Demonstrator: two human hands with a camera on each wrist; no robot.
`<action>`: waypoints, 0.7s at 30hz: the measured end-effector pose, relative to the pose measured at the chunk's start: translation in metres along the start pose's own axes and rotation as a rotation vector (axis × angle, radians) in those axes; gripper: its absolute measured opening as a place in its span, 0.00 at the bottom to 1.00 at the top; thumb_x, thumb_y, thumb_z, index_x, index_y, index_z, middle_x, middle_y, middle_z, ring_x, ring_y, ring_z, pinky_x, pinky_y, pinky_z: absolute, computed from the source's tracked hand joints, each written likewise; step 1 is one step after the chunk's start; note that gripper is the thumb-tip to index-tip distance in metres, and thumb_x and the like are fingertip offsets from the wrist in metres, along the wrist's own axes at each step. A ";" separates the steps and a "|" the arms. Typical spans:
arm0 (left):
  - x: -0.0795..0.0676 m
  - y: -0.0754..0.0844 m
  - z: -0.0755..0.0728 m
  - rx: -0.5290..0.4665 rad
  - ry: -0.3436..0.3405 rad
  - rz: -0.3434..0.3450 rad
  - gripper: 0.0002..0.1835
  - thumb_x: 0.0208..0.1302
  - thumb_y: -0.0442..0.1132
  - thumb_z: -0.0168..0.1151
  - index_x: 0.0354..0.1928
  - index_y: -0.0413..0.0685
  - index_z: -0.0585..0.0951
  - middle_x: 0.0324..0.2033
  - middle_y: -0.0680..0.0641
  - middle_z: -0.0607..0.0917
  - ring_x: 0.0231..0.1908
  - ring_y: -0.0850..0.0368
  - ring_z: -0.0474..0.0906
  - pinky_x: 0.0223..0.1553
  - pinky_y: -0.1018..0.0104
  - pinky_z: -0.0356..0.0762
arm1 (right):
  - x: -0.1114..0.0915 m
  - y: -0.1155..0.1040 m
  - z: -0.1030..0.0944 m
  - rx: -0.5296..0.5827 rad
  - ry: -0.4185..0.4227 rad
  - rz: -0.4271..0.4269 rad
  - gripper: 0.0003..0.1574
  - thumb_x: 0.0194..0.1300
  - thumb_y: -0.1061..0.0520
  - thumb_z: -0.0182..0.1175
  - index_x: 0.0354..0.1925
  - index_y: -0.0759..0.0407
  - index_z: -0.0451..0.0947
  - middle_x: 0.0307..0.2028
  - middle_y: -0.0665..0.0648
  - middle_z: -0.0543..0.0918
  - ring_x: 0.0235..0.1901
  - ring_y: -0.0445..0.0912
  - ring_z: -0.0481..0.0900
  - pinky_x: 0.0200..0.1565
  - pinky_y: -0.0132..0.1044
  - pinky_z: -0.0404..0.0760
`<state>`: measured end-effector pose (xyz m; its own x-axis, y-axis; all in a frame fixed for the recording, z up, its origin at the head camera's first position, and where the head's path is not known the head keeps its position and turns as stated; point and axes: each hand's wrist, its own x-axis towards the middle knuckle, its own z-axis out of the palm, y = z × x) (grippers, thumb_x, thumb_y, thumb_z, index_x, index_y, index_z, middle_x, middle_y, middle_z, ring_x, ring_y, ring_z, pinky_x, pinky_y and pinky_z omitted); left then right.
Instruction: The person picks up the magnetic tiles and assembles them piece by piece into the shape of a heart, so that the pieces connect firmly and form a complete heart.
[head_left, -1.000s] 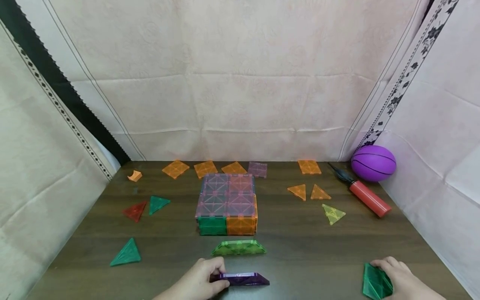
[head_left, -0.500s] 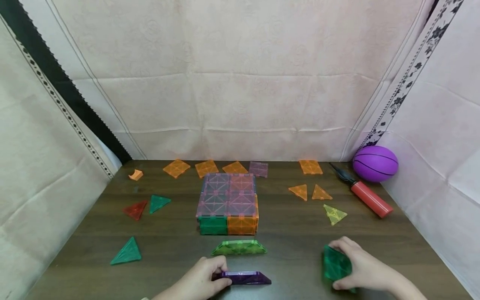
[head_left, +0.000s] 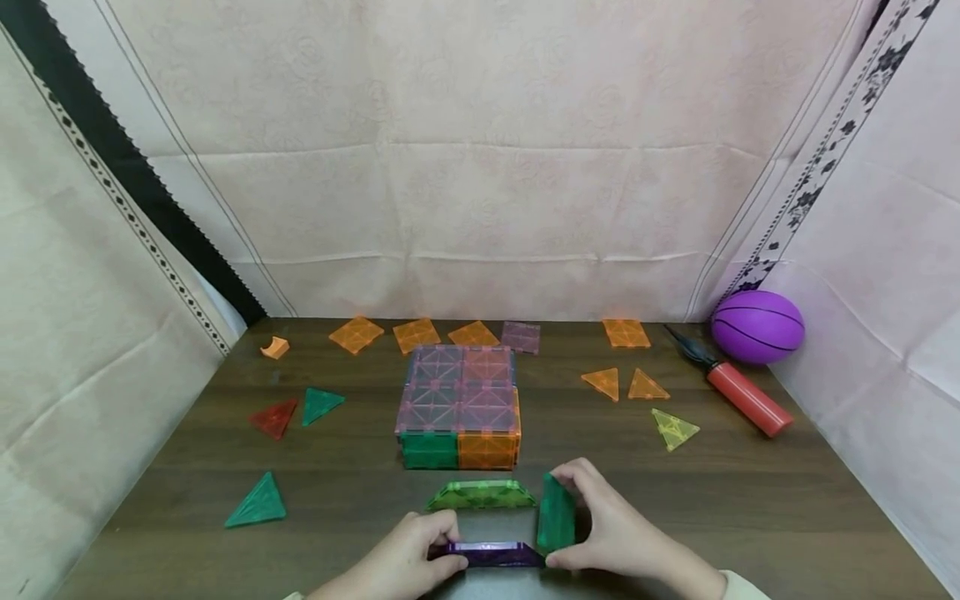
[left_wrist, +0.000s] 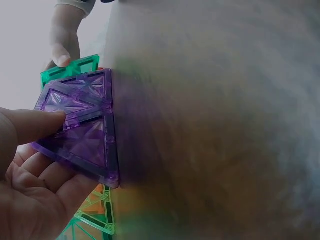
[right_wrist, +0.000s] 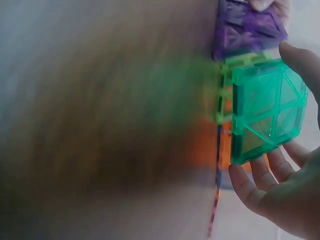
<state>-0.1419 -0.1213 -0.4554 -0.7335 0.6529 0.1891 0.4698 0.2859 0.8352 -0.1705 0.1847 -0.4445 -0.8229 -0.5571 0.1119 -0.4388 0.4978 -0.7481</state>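
My left hand (head_left: 412, 550) pinches a purple trapezoid of joined magnetic tiles (head_left: 495, 556), standing on edge, thumb on one face and fingers behind it. My right hand (head_left: 618, 529) grips a green square magnetic tile (head_left: 557, 514) by opposite edges, between thumb and fingertips. The green tile stands upright, right at the purple trapezoid's right end. Its clear panes show in the right wrist view, where the green tile (right_wrist: 270, 107) overlaps the light green piece. That light green trapezoid of tiles (head_left: 482, 495) stands parallel behind the purple one.
Beyond stands a tile box (head_left: 459, 392) with a pinkish-purple top. Loose triangles lie left, including a green one (head_left: 257, 502), and right, including a yellow one (head_left: 674, 430). Orange squares (head_left: 356, 334) line the back. A red pump (head_left: 748, 398) and purple ball (head_left: 757, 327) sit right.
My right hand has carried the green tile leftward from the far right, turning it upright beside the purple trapezoid. My left hand keeps its hold in nearly the same place.
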 end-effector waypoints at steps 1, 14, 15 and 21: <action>0.000 0.001 0.000 0.007 0.003 0.007 0.08 0.63 0.33 0.64 0.30 0.46 0.73 0.25 0.49 0.87 0.20 0.76 0.59 0.25 0.77 0.69 | 0.001 -0.001 0.002 0.006 -0.009 -0.003 0.46 0.45 0.41 0.77 0.58 0.48 0.64 0.50 0.46 0.67 0.47 0.39 0.70 0.47 0.35 0.77; -0.001 0.003 0.002 -0.013 -0.025 0.011 0.07 0.62 0.35 0.65 0.32 0.46 0.75 0.27 0.51 0.87 0.21 0.77 0.61 0.25 0.78 0.69 | 0.008 -0.003 0.012 -0.024 -0.049 -0.060 0.46 0.46 0.39 0.76 0.57 0.46 0.64 0.50 0.43 0.66 0.47 0.39 0.69 0.48 0.37 0.76; -0.001 0.003 0.002 -0.025 -0.029 0.013 0.06 0.63 0.36 0.65 0.32 0.47 0.76 0.26 0.52 0.86 0.22 0.77 0.62 0.25 0.78 0.69 | 0.008 -0.003 0.013 -0.020 -0.054 -0.061 0.46 0.46 0.39 0.76 0.57 0.47 0.64 0.51 0.43 0.66 0.47 0.39 0.69 0.48 0.37 0.76; 0.000 0.008 -0.006 -0.056 0.131 0.032 0.05 0.65 0.41 0.63 0.34 0.49 0.79 0.26 0.52 0.83 0.26 0.73 0.73 0.26 0.72 0.76 | 0.009 -0.003 0.014 0.004 -0.072 -0.075 0.46 0.47 0.40 0.75 0.58 0.49 0.64 0.51 0.44 0.66 0.46 0.39 0.70 0.48 0.36 0.75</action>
<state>-0.1409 -0.1233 -0.4455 -0.7780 0.5630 0.2788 0.4684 0.2241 0.8546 -0.1714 0.1686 -0.4501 -0.7594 -0.6394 0.1205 -0.4969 0.4503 -0.7418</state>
